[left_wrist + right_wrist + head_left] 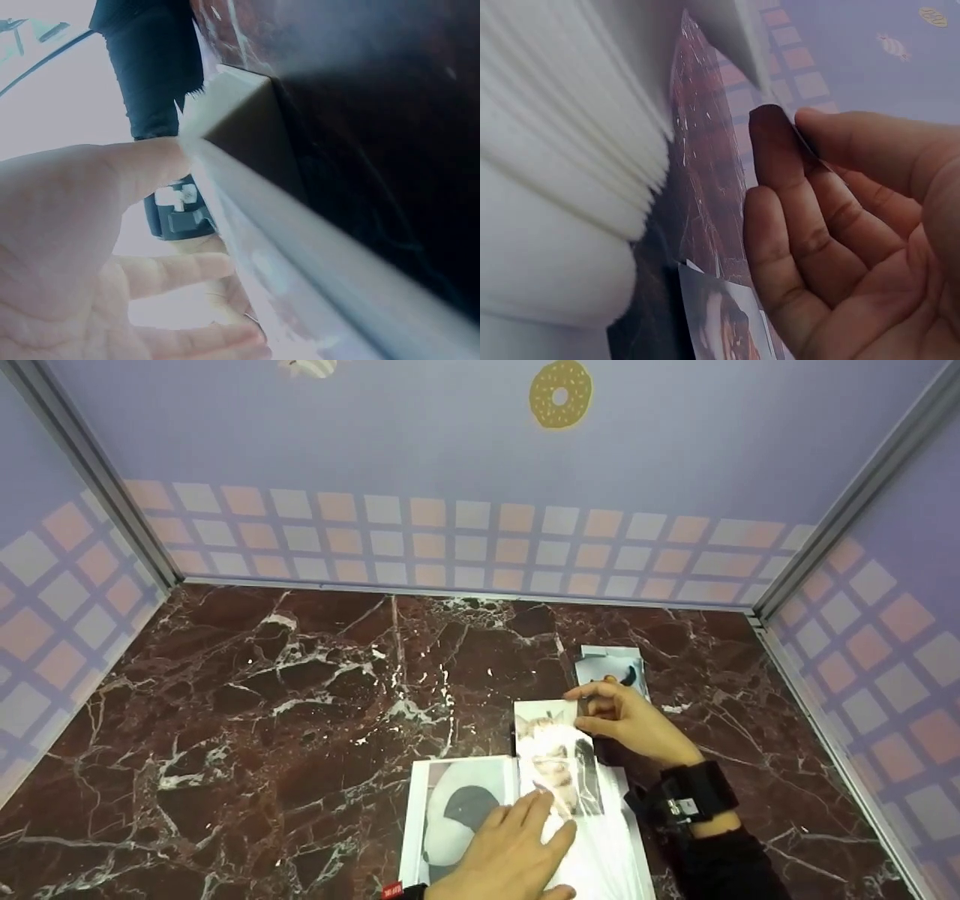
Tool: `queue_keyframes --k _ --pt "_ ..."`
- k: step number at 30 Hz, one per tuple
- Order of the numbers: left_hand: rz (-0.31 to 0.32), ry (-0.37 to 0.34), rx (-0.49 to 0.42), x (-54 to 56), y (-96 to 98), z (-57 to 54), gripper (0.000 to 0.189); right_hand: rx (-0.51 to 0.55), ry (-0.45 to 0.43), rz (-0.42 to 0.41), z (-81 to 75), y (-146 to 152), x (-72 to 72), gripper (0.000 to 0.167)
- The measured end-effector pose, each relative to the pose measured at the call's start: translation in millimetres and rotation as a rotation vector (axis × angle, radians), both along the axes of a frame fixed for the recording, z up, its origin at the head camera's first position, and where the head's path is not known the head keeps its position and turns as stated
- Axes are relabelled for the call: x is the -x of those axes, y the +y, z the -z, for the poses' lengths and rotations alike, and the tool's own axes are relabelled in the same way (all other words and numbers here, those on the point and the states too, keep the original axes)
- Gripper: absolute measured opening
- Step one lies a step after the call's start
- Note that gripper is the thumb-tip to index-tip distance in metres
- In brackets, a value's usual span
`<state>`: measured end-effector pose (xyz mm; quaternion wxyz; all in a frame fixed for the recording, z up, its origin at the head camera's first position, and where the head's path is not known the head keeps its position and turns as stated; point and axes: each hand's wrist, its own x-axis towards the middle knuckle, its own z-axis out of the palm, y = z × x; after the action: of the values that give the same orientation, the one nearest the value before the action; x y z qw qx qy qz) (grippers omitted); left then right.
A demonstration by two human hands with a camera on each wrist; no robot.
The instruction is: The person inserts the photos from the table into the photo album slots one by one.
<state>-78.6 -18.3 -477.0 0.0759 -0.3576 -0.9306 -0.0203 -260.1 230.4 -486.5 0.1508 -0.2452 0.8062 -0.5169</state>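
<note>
A photo album [636, 862] lies open on the marbled table. Its left page carries a picture [469, 802] with a large dark patch; the right page [600, 855] shines under glare. Over the top of the right page lies a glossy photo [551, 720], sticking out past the upper edge. My right hand [645, 727] pinches this photo by its upper right corner between thumb and fingers, also seen in the right wrist view. My left hand [506, 847] rests on the album across the middle, fingers extended and fingertips at the photo's lower part.
Behind the right hand lies a small stack of photos [607, 660], partly hidden by that hand. Thick page edges [562, 172] fill the left of the right wrist view. Patterned panels [480, 540] enclose the table [262, 750] at the back and both sides.
</note>
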Motion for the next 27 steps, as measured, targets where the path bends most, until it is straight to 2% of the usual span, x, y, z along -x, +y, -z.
queue_keyframes --k 5,9,20,27 --pt "0.128 0.116 -0.018 -7.1 -0.7 0.0 0.052 0.027 0.009 -0.001 1.6 -0.4 1.5 0.038" --pt "0.177 0.174 -0.035 -9.4 -0.3 3.2 0.045 0.037 0.016 -0.011 3.2 -0.7 2.4 0.036" --pt "0.192 0.131 -0.038 -7.6 0.2 4.5 0.046 0.011 -0.001 -0.008 1.6 -1.1 2.0 0.031" --pt "0.198 0.103 -0.044 -8.0 -0.5 3.2 0.048 0.014 0.017 -0.044 2.8 -1.4 2.3 0.028"
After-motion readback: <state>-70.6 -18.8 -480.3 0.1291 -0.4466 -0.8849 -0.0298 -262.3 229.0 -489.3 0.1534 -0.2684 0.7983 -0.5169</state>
